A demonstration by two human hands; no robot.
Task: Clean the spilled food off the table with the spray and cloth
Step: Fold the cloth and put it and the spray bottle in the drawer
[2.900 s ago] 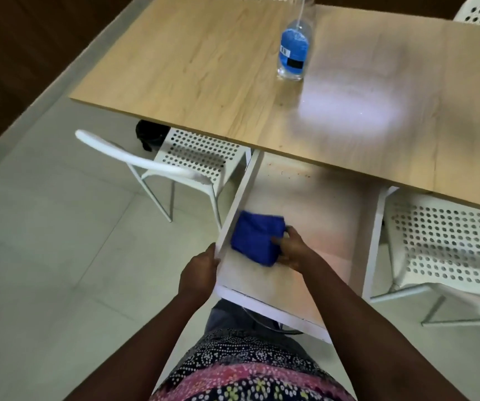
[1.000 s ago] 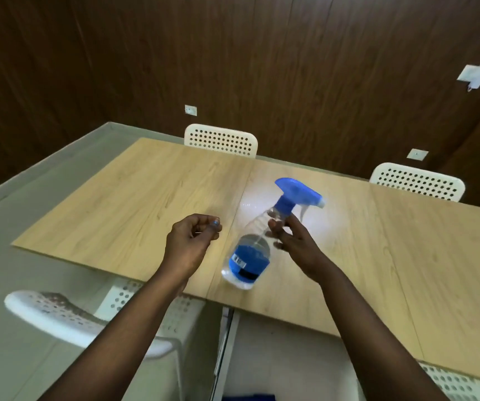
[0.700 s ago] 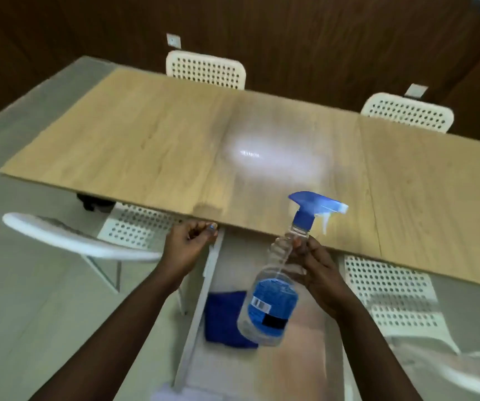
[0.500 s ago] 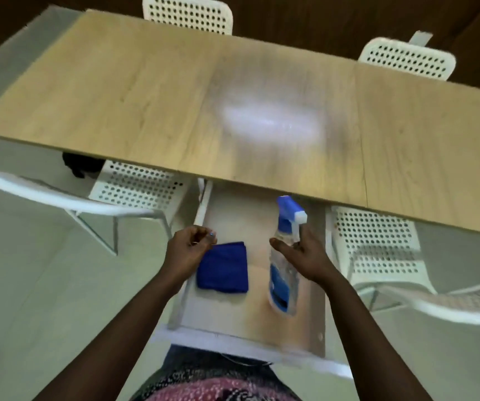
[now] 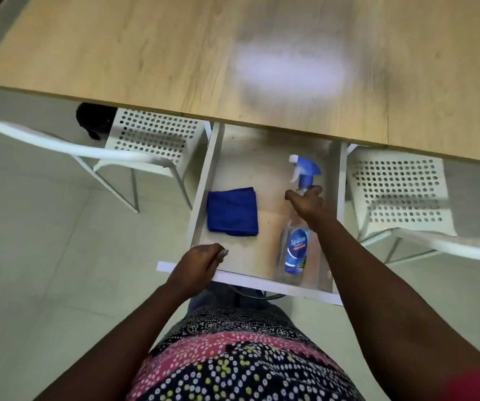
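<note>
Our right hand (image 5: 308, 205) grips the spray bottle (image 5: 295, 241) by its neck inside the open drawer (image 5: 247, 280); our left hand (image 5: 201, 263) rests loosely curled at the drawer's near-left front, holding nothing.
We judge the table (image 5: 146, 53) wiped and the tools being stowed: next, let go and slide the drawer in. The folded cloth (image 5: 232, 211) lies left of the bottle, just beyond our left hand.

A drawer (image 5: 265, 282) stands pulled out from under the near edge of the table (image 5: 146, 53). In it the cloth (image 5: 231, 211) lies at the left and the spray bottle (image 5: 295, 244) lies on its side at the right, nozzle toward the table. A chair (image 5: 146, 146) stands left of the drawer, another chair (image 5: 398, 192) right of it, both partly under the table
</note>
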